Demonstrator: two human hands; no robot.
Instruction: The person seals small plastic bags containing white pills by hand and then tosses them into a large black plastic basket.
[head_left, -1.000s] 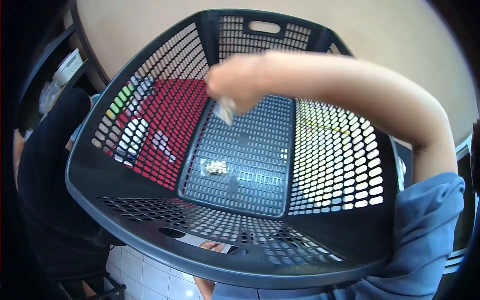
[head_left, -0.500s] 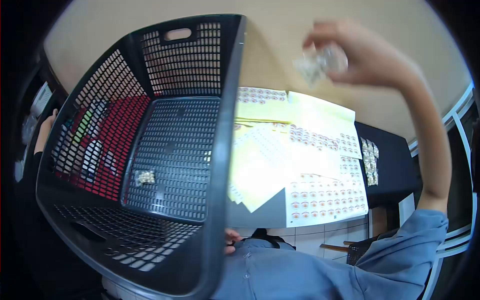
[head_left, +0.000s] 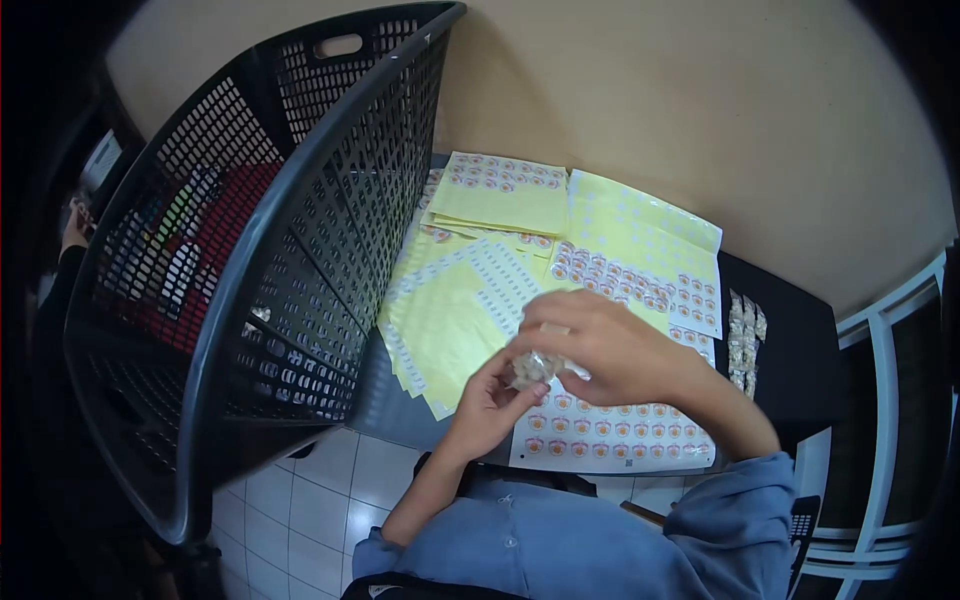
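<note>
A small clear plastic packet with pale pieces inside (head_left: 531,370) is between my two hands, above the sheets on the table. My left hand (head_left: 488,405) grips its lower left side with thumb and fingers. From the upper right, my right hand (head_left: 605,345) closes over the packet, its fingers bent and partly hiding it. Beneath my hands lie sheets of round orange-and-white stickers (head_left: 590,437). Farther back are yellow backing sheets (head_left: 500,207), some with stickers still on them.
A tall black mesh basket (head_left: 310,160) stands at the left, with a small packet (head_left: 258,318) visible inside. Several filled packets (head_left: 742,345) lie in rows on a black surface (head_left: 795,345) at the right. Another person's hand (head_left: 75,225) shows at the far left. A beige wall rises behind.
My right hand has come down from the upper right with the packet. My left hand has risen from beside the basket to meet it. The view has shifted, showing the basket more from outside.
</note>
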